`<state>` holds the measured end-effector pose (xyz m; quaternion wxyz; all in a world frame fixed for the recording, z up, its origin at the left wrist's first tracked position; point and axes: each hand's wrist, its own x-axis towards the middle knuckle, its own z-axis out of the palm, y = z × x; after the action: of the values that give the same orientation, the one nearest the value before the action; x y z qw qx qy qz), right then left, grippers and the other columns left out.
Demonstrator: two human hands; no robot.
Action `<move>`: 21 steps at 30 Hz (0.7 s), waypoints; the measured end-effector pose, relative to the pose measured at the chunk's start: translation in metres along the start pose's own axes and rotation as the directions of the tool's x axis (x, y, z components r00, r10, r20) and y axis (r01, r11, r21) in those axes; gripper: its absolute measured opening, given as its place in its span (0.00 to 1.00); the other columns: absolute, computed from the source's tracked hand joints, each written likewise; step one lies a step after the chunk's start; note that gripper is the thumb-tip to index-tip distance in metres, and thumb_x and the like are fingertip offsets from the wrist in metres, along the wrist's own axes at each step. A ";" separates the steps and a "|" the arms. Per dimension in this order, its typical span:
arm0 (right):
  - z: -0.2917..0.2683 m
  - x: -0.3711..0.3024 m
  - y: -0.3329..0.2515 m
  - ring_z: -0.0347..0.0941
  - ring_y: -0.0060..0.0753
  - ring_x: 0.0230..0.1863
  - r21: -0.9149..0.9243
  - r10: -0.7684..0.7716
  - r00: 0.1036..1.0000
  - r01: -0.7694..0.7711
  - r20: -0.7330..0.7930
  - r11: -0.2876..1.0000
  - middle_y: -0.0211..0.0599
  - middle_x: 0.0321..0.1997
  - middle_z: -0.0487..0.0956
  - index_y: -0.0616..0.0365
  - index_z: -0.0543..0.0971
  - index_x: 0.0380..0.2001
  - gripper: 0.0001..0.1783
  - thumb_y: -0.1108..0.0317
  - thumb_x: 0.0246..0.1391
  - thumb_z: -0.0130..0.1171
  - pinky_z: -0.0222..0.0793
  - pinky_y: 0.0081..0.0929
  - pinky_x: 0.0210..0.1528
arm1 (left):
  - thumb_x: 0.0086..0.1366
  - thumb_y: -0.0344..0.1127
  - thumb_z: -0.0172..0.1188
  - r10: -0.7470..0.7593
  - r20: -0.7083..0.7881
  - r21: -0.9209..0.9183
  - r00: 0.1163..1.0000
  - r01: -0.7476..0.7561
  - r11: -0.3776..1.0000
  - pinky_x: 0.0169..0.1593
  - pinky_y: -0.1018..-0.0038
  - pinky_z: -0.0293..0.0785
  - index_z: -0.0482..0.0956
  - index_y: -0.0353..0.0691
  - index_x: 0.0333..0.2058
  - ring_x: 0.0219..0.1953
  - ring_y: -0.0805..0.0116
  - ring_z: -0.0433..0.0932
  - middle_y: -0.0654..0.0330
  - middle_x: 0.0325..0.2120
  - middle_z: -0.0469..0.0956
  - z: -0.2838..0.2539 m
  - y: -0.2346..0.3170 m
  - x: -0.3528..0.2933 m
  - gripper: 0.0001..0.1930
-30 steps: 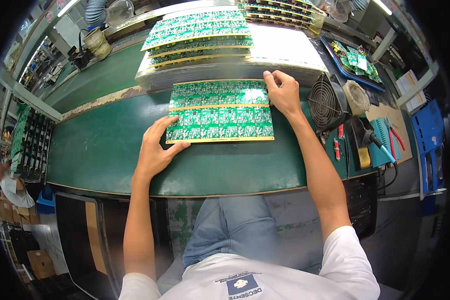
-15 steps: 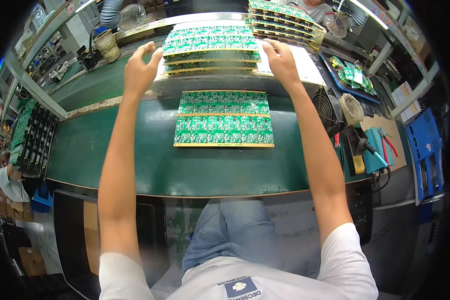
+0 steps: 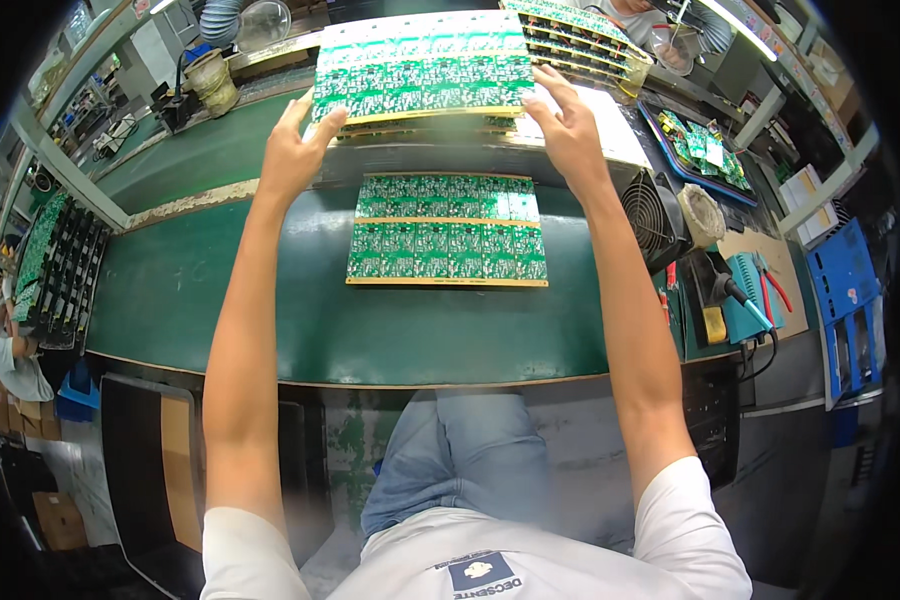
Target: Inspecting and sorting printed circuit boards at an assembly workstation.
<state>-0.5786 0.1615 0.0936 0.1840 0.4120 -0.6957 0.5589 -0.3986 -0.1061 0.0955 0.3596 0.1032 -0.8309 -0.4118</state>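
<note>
Holding circuit board (image 3: 423, 72), hands (image 3: 295, 158) (image 3: 576, 142) at opposite edges (second board (image 3: 448, 252) on bench (image 3: 190, 300)).

Glare whitens the held board (image 3: 425, 68); corners blacken.

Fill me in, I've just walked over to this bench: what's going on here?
A person's bare left hand and bare right hand hold opposite ends of a green rectangular circuit-board panel with a yellow edge, above a partly hidden stack of similar panels. Another green, yellow-edged circuit-board panel lies flat on the dark green tabletop, in front of the stack, with neither hand on it.
</note>
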 end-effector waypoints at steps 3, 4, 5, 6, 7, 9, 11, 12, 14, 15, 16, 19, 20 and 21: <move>-0.025 -0.050 -0.030 0.66 0.36 0.62 0.154 0.129 0.989 -0.138 0.066 0.978 0.49 0.62 0.69 0.69 0.70 0.58 0.23 0.76 0.58 0.51 0.62 0.26 0.61 | 0.63 0.43 0.62 0.044 -0.038 0.103 0.998 -0.040 0.994 0.60 0.66 0.62 0.73 0.34 0.55 0.65 0.53 0.62 0.47 0.54 0.74 -0.005 0.013 -0.056 0.26; -0.033 -0.071 -0.041 0.65 0.36 0.63 0.252 0.127 0.985 -0.154 0.118 0.955 0.50 0.64 0.67 0.68 0.69 0.58 0.24 0.78 0.57 0.50 0.61 0.28 0.63 | 0.62 0.42 0.62 0.021 -0.031 0.098 0.999 -0.018 0.995 0.61 0.64 0.60 0.73 0.34 0.55 0.67 0.51 0.60 0.47 0.55 0.73 -0.007 0.018 -0.079 0.26; -0.040 -0.092 -0.052 0.64 0.37 0.64 0.233 0.190 0.973 -0.217 0.135 0.948 0.50 0.65 0.66 0.68 0.68 0.59 0.25 0.79 0.56 0.50 0.60 0.29 0.64 | 0.62 0.41 0.62 0.043 -0.018 0.137 0.999 -0.040 0.990 0.63 0.61 0.56 0.71 0.34 0.57 0.67 0.51 0.60 0.48 0.57 0.72 -0.008 0.022 -0.103 0.27; -0.046 -0.112 -0.061 0.63 0.37 0.64 0.246 0.130 0.978 -0.167 0.161 0.955 0.49 0.66 0.65 0.68 0.68 0.59 0.25 0.80 0.56 0.50 0.59 0.30 0.65 | 0.61 0.40 0.62 0.066 -0.006 0.175 0.998 -0.064 0.982 0.66 0.57 0.52 0.70 0.35 0.58 0.67 0.51 0.59 0.49 0.58 0.70 -0.008 0.026 -0.125 0.28; -0.049 -0.133 -0.070 0.63 0.37 0.64 0.229 0.180 0.970 -0.214 0.162 0.950 0.49 0.66 0.65 0.68 0.68 0.59 0.25 0.80 0.56 0.50 0.59 0.30 0.65 | 0.61 0.40 0.62 0.053 0.004 0.168 0.999 -0.053 0.984 0.66 0.57 0.52 0.70 0.35 0.58 0.67 0.51 0.59 0.49 0.58 0.70 -0.006 0.031 -0.148 0.28; -0.051 -0.167 -0.083 0.64 0.39 0.64 0.107 0.195 0.971 -0.211 0.137 0.972 0.49 0.64 0.67 0.68 0.67 0.60 0.27 0.82 0.55 0.49 0.58 0.32 0.65 | 0.60 0.41 0.64 0.001 0.054 0.328 0.999 -0.019 0.945 0.68 0.48 0.44 0.68 0.36 0.60 0.67 0.51 0.58 0.50 0.61 0.67 -0.002 0.038 -0.185 0.31; -0.051 -0.194 -0.090 0.65 0.40 0.63 0.053 0.239 0.960 -0.249 0.149 0.967 0.49 0.64 0.68 0.68 0.67 0.59 0.27 0.82 0.54 0.50 0.59 0.32 0.65 | 0.59 0.41 0.64 -0.033 0.097 0.372 0.995 -0.006 0.928 0.67 0.47 0.43 0.68 0.37 0.60 0.68 0.51 0.58 0.51 0.61 0.67 0.001 0.039 -0.207 0.31; -0.051 -0.204 -0.092 0.65 0.41 0.63 0.017 0.261 0.954 -0.266 0.146 0.964 0.49 0.63 0.68 0.67 0.68 0.59 0.27 0.82 0.53 0.51 0.60 0.32 0.64 | 0.59 0.42 0.64 -0.055 0.129 0.417 0.990 -0.004 0.909 0.67 0.45 0.42 0.67 0.38 0.60 0.68 0.51 0.57 0.51 0.61 0.67 0.002 0.039 -0.214 0.32; -0.052 -0.217 -0.093 0.66 0.42 0.62 -0.050 0.294 0.947 -0.290 0.127 0.956 0.49 0.63 0.69 0.66 0.69 0.58 0.27 0.81 0.52 0.53 0.62 0.31 0.62 | 0.58 0.43 0.65 -0.098 0.188 0.505 0.977 -0.011 0.863 0.67 0.42 0.40 0.67 0.39 0.61 0.68 0.51 0.56 0.52 0.62 0.66 0.006 0.037 -0.223 0.33; -0.053 -0.220 -0.091 0.66 0.42 0.62 -0.060 0.310 0.942 -0.305 0.129 0.950 0.49 0.63 0.69 0.66 0.69 0.58 0.27 0.81 0.52 0.53 0.62 0.31 0.62 | 0.58 0.43 0.65 -0.097 0.197 0.500 0.976 -0.015 0.866 0.67 0.42 0.40 0.67 0.39 0.61 0.68 0.51 0.56 0.52 0.62 0.66 0.008 0.036 -0.224 0.33; -0.054 -0.222 -0.089 0.66 0.42 0.62 -0.082 0.315 0.939 -0.306 0.141 0.949 0.49 0.62 0.69 0.67 0.69 0.58 0.27 0.81 0.52 0.53 0.62 0.32 0.63 | 0.58 0.43 0.65 -0.094 0.203 0.524 0.975 -0.027 0.851 0.67 0.41 0.40 0.67 0.39 0.61 0.68 0.51 0.56 0.52 0.62 0.66 0.009 0.034 -0.224 0.33; -0.056 -0.222 -0.087 0.66 0.44 0.62 -0.148 0.334 0.926 -0.310 0.178 0.939 0.49 0.62 0.70 0.67 0.69 0.58 0.28 0.81 0.51 0.53 0.60 0.34 0.64 | 0.57 0.45 0.66 -0.086 0.219 0.583 0.972 -0.060 0.810 0.67 0.40 0.41 0.68 0.40 0.60 0.68 0.51 0.57 0.53 0.62 0.67 0.011 0.032 -0.225 0.34; -0.057 -0.219 -0.086 0.66 0.44 0.62 -0.143 0.332 0.926 -0.310 0.178 0.940 0.49 0.62 0.70 0.67 0.69 0.58 0.28 0.81 0.51 0.53 0.60 0.34 0.64 | 0.57 0.45 0.66 -0.089 0.221 0.597 0.971 -0.063 0.800 0.67 0.40 0.41 0.68 0.40 0.60 0.68 0.51 0.57 0.53 0.62 0.67 0.011 0.032 -0.224 0.34; -0.060 -0.216 -0.086 0.67 0.43 0.61 -0.153 0.342 0.916 -0.314 0.210 0.937 0.48 0.61 0.70 0.67 0.69 0.58 0.27 0.80 0.51 0.54 0.61 0.33 0.63 | 0.58 0.44 0.65 -0.099 0.221 0.604 0.970 -0.056 0.795 0.67 0.42 0.41 0.68 0.40 0.60 0.68 0.51 0.57 0.54 0.62 0.66 0.011 0.033 -0.224 0.33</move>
<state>-0.3954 0.2935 0.0107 0.0280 0.3407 -0.8031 0.4880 -0.2406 0.0269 0.0012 0.1991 0.1715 -0.9550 -0.1377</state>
